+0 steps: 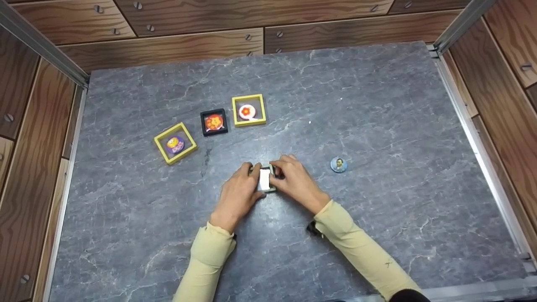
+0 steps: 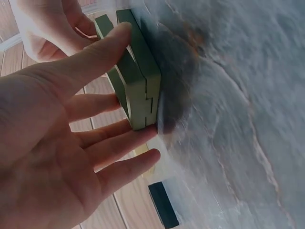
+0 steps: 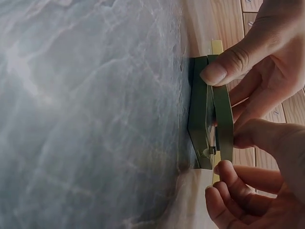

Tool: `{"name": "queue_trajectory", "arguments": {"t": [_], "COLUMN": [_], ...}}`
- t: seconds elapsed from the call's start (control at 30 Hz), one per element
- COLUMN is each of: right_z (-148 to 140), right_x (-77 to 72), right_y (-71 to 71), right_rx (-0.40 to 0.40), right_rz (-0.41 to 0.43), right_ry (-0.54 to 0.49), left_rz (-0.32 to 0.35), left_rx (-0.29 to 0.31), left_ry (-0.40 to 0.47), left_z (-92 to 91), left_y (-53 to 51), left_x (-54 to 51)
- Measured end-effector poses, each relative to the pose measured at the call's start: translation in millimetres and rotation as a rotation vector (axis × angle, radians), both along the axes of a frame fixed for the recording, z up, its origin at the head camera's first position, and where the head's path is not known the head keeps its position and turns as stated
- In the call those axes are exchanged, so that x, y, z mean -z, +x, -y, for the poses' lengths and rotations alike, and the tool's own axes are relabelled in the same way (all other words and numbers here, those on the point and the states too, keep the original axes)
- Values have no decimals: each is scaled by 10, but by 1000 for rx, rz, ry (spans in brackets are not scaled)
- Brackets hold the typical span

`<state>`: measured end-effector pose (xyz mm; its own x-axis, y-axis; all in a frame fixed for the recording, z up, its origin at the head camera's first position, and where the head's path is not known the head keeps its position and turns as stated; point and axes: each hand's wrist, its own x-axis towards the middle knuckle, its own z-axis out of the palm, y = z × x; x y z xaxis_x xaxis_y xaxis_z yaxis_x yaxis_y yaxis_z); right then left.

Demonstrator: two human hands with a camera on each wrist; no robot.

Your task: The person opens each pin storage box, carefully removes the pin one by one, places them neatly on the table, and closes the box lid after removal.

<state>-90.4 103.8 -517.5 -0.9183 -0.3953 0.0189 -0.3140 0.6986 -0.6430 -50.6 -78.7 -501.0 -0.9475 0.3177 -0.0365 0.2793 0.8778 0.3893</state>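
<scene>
A green square frame [image 1: 272, 190] [image 2: 152, 76] lies on the table between both hands, bright glare on its clear middle. Two layers show in the right wrist view, where the upper layer [image 3: 224, 114] is tilted, with a gap at the right hand's end. My left hand [image 1: 238, 193] [image 2: 57, 138] [image 3: 271, 52] grips the frame, its thumb across the layers' edge and fingers on the other side. At the opposite side, my right hand [image 1: 300, 184] [image 2: 52, 26] [image 3: 267, 181] pinches the upper layer's edge between thumb and fingertips.
Beyond the hands stand a yellow frame [image 1: 160, 150] with a purple badge, a black frame [image 1: 202, 124] with an orange badge, and another yellow frame [image 1: 264, 110] with a flower badge. A blue portrait badge [image 1: 339, 165] lies right of my right hand. Wood-patterned panels [image 1: 201, 19] border the table.
</scene>
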Motion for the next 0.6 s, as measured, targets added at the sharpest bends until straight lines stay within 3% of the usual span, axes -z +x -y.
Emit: {"name": "queue_trajectory", "arguments": {"t": [0.6], "right_z": [-16], "right_x": [46], "right_y": [14], "right_rx": [13], "right_rz": [8], "right_ry": [4], "left_rz": [-65], "left_rx": [-2], "left_ry": [-23], "left_z": [-39], "left_y": [25], "left_x": [27]}}
